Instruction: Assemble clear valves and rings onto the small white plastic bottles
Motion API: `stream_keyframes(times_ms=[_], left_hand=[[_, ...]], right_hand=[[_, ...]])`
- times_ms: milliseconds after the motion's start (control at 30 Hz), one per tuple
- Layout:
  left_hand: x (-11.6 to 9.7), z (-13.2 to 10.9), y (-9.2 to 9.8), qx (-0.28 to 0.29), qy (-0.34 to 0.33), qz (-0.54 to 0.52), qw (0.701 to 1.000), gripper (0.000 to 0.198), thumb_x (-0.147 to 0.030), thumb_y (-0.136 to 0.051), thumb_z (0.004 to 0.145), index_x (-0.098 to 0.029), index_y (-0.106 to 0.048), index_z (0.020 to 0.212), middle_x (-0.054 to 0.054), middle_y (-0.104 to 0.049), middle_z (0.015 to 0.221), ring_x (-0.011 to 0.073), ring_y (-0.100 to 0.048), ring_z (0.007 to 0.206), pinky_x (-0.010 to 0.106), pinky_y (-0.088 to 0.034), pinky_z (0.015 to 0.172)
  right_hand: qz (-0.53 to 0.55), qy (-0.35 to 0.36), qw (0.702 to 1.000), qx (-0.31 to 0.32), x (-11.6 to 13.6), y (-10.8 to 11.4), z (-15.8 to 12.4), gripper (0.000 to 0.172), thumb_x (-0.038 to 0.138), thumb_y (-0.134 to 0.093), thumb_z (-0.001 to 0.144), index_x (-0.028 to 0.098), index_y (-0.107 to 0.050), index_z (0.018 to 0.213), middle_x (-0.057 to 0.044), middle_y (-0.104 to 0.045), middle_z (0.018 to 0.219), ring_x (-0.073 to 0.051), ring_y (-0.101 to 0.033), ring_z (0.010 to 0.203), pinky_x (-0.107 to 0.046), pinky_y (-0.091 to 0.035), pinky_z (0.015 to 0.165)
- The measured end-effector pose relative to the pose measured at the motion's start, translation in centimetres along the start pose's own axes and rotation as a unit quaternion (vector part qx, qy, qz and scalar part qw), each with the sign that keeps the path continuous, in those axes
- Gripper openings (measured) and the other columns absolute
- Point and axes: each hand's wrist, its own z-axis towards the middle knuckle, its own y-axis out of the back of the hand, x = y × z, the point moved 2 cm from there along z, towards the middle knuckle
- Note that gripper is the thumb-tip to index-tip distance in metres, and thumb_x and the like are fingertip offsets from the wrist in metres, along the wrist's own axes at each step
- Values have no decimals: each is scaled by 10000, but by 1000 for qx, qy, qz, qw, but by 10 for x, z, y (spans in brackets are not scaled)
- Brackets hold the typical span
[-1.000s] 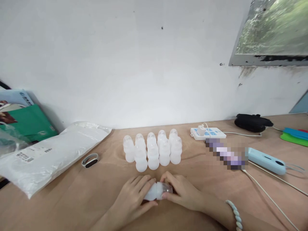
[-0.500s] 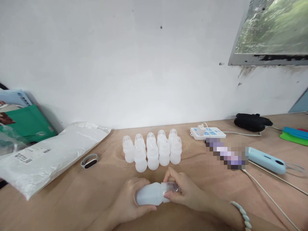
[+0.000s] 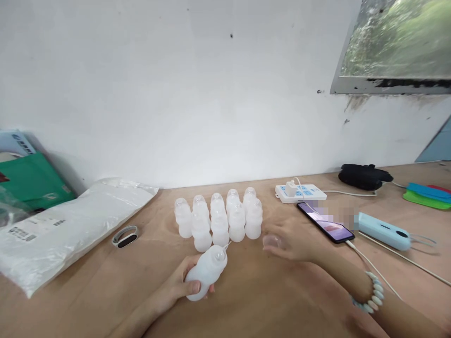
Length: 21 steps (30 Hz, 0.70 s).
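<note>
My left hand (image 3: 178, 284) grips a white plastic bottle (image 3: 206, 272) low over the wooden table (image 3: 105, 281), tilted with its uncapped nozzle toward the group of bottles. My right hand (image 3: 294, 241), blurred, has moved away to the right and pinches a small clear cap (image 3: 272, 241) in its fingertips. Just beyond both hands stand several identical white bottles with clear caps (image 3: 219, 218), in two tight rows.
A white plastic bag (image 3: 66, 225) lies at the left with a wristband (image 3: 124, 236) beside it. A phone (image 3: 326, 222) on a cable, a power strip (image 3: 300, 192), a light-blue device (image 3: 384, 231), a black object (image 3: 364, 176) and coloured sheets (image 3: 428, 195) fill the right.
The clear cap has come off the bottle. My right hand carried it away to the right, and my left hand turned the bottle's nozzle up toward the rows.
</note>
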Motion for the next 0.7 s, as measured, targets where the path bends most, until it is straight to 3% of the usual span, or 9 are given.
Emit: stream_keyframes(times_ms=[100, 200, 267, 367, 433, 500, 567, 633, 700], left_hand=[[-1, 0, -1, 4, -13, -8, 1000, 582, -672, -765, 642, -162, -654, 898, 46, -656, 823, 151, -581, 672, 260, -473, 633], [6, 0, -1, -9, -14, 4, 1000, 631, -683, -764, 638, -171, -643, 988, 40, -649, 827, 162, -584, 688, 270, -464, 640], [12, -1, -2, -42, -1, 32, 999, 717, -710, -764, 615, -176, -635, 1076, 36, -645, 827, 172, -581, 699, 276, -460, 636], [18, -3, -12, -112, 8, 103, 988, 748, -762, -742, 580, -179, -659, 1040, 30, -633, 813, 186, -557, 712, 291, -460, 633], [17, -5, -22, -132, 6, 162, 978, 682, -770, -726, 581, -179, -685, 919, 28, -625, 782, 193, -539, 709, 303, -461, 642], [15, -6, -30, -137, 4, 214, 967, 630, -755, -722, 591, -184, -695, 854, 28, -627, 770, 207, -538, 730, 320, -463, 669], [13, -7, -35, -137, 4, 240, 961, 599, -729, -733, 595, -184, -702, 843, 31, -633, 785, 221, -545, 770, 330, -461, 699], [12, -7, -34, -123, 13, 223, 967, 590, -700, -759, 588, -174, -700, 849, 25, -623, 782, 208, -538, 766, 307, -451, 682], [12, -6, -32, -73, 43, 154, 984, 607, -685, -782, 574, -152, -690, 848, 1, -585, 711, 156, -502, 658, 253, -415, 589]], right_hand=[[-29, -14, 996, 77, 2, -10, 4, 247, 439, -707, 787, 210, -671, 871, -35, -691, 646, -224, -629, 565, -282, -339, 529], [-35, -24, 998, 51, 4, -12, 4, 385, 541, -622, 857, 164, -653, 929, -102, -711, 766, -269, -654, 680, -313, -372, 583], [-11, -10, 1000, -9, 11, -11, 1, 466, 584, -480, 936, 144, -635, 917, -140, -697, 814, -283, -647, 760, -345, -401, 648], [156, 33, 984, -84, 35, -13, -4, 582, 674, -386, 940, 145, -594, 1063, -78, -653, 750, -214, -593, 668, -328, -412, 636], [316, 26, 946, -62, 57, -20, -6, 679, 765, -471, 845, 173, -537, 1172, -22, -624, 737, -173, -554, 613, -294, -416, 588], [427, -22, 904, -19, 77, -28, -7, 606, 744, -559, 799, 200, -547, 1066, 12, -584, 689, -148, -518, 575, -253, -399, 516], [463, -74, 883, 4, 88, -33, -8, 442, 629, -622, 814, 209, -544, 926, 25, -562, 660, -128, -494, 549, -229, -379, 481], [453, -81, 888, 3, 90, -35, -9, 350, 537, -644, 827, 206, -541, 872, 29, -560, 646, -115, -476, 524, -219, -365, 463], [420, -26, 907, -10, 85, -32, -8, 347, 525, -657, 834, 196, -580, 912, 6, -607, 696, -129, -521, 568, -228, -405, 494]])
